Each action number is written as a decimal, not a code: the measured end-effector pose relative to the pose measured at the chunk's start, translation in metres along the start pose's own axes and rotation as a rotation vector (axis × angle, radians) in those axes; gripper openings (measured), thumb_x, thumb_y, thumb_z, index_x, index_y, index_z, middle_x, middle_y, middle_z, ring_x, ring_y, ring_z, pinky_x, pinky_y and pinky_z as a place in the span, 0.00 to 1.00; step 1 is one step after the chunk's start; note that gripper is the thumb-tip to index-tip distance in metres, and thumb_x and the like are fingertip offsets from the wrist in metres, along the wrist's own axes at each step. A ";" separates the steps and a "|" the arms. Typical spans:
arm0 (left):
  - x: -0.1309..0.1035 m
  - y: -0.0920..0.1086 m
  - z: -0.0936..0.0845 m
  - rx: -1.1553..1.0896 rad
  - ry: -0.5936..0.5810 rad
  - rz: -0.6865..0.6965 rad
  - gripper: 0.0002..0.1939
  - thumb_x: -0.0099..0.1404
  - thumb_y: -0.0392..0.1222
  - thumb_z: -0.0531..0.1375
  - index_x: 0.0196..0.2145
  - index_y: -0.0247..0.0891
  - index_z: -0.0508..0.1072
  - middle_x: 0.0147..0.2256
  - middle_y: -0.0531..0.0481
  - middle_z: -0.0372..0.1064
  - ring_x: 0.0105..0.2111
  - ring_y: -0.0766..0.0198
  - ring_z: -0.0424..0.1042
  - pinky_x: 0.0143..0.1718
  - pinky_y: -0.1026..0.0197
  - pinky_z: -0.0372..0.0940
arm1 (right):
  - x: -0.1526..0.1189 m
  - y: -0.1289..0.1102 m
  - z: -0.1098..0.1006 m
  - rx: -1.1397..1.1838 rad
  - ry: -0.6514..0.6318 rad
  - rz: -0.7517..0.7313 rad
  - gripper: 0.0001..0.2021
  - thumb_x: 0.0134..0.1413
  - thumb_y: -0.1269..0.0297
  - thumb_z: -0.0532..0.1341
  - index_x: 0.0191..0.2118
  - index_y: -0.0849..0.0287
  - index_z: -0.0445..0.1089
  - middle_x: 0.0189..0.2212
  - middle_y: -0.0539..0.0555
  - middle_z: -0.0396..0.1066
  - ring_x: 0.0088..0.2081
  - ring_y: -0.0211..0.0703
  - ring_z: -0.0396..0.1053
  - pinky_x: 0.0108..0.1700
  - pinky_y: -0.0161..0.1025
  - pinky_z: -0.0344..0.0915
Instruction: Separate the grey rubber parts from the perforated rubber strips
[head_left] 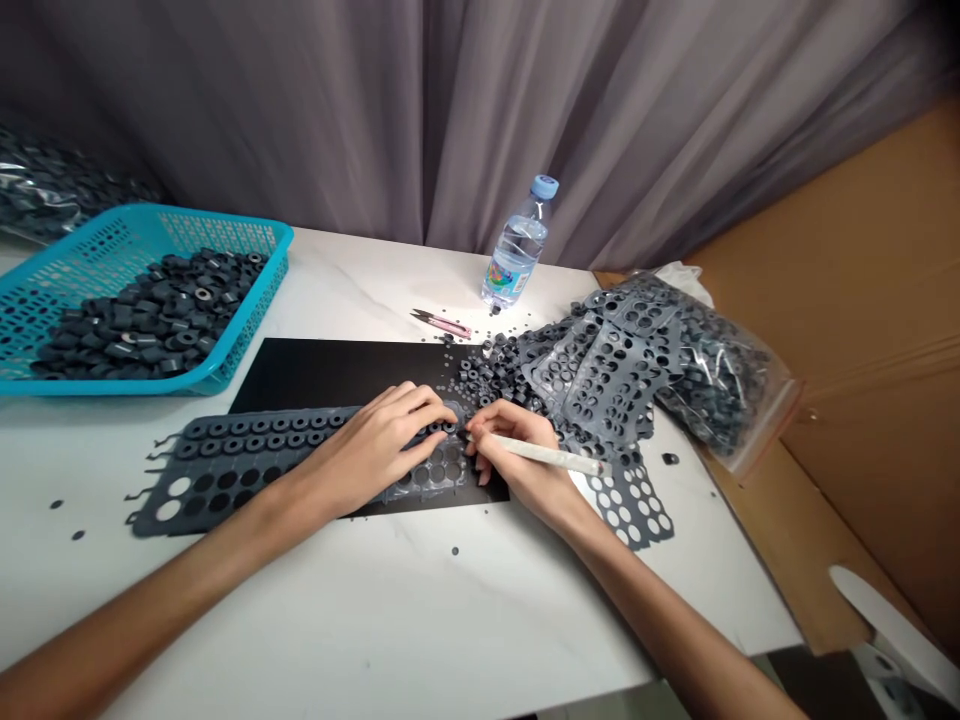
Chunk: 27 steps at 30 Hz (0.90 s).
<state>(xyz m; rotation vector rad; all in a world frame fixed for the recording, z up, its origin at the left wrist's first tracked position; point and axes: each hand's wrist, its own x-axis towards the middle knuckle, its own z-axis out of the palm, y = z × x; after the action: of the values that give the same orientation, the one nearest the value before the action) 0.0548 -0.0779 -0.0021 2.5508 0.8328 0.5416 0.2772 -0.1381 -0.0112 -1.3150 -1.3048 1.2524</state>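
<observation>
A dark grey rubber sheet (247, 455) with rows of round parts and holes lies across a black mat (300, 375). My left hand (382, 440) rests over the sheet's right part, its thumb and bent index finger closed about the small ring-shaped parts at that end. In my right hand (525, 455) is a white pen-like tool (551, 455), its tip end hidden by the fingers. Those fingertips meet the sheet's right end, close to the left hand's. Just behind them lies a heap of loose dark rubber rings (495, 370).
A blue basket (251, 330) of rubber parts stands at left, before a filled plastic bag (60, 190). Punched sheets (615, 370) and another filled bag (727, 370) are at right. A water bottle (517, 250) and pink-handled snips (442, 323) are behind the mat.
</observation>
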 end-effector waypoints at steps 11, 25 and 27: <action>0.001 -0.001 0.002 0.033 0.012 0.011 0.11 0.79 0.40 0.54 0.53 0.43 0.73 0.47 0.47 0.72 0.48 0.53 0.71 0.55 0.48 0.63 | 0.002 0.002 0.001 -0.019 -0.012 -0.005 0.04 0.60 0.63 0.63 0.39 0.57 0.72 0.29 0.49 0.75 0.24 0.36 0.70 0.24 0.31 0.68; 0.010 0.017 -0.034 -0.773 0.616 -0.362 0.08 0.76 0.47 0.63 0.45 0.40 0.76 0.46 0.47 0.75 0.45 0.60 0.75 0.52 0.59 0.70 | -0.005 0.001 0.005 -0.177 0.032 -0.036 0.03 0.60 0.69 0.60 0.36 0.57 0.72 0.26 0.46 0.69 0.25 0.34 0.64 0.24 0.30 0.61; 0.007 0.017 -0.043 -1.026 0.508 -0.433 0.09 0.74 0.47 0.65 0.44 0.39 0.78 0.48 0.46 0.76 0.49 0.60 0.75 0.56 0.60 0.70 | -0.004 0.001 0.005 -0.087 0.036 -0.011 0.03 0.61 0.68 0.61 0.37 0.58 0.72 0.27 0.47 0.71 0.25 0.35 0.67 0.23 0.30 0.64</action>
<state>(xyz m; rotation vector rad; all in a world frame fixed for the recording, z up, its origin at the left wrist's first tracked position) 0.0479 -0.0754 0.0446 1.2749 0.9004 1.1238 0.2728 -0.1430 -0.0122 -1.3829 -1.3526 1.1704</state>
